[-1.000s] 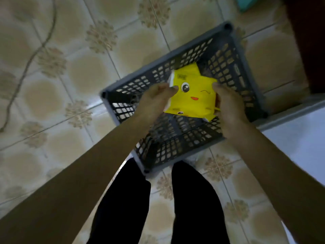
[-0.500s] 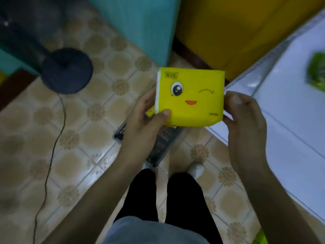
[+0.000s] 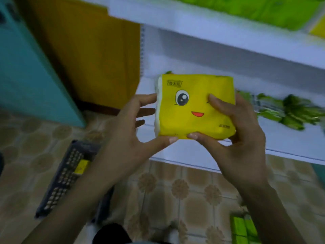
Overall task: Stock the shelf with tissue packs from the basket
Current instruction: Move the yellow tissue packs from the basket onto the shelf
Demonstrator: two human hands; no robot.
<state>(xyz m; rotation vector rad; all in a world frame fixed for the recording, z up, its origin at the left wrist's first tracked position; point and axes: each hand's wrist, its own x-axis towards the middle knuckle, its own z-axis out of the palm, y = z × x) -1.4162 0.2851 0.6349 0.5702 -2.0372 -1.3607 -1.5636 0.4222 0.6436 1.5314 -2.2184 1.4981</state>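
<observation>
The yellow tissue pack [image 3: 195, 107] has risen from above the floor to shelf [image 3: 202, 154] height. Left hand [image 3: 130, 131] and right hand [image 3: 235, 131] clamp its opposite edges. Likely light, soft, compressible: grip edges gently. Green packs [image 3: 284, 113] lie beyond.

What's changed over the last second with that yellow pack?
The yellow pack has been lifted out of the basket and carried up to the white shelf, in front of its lower level. The view has swung from the floor to the shelf. Unchanged: both the left hand and the right hand still hold the pack by its sides, face toward the camera.
</observation>
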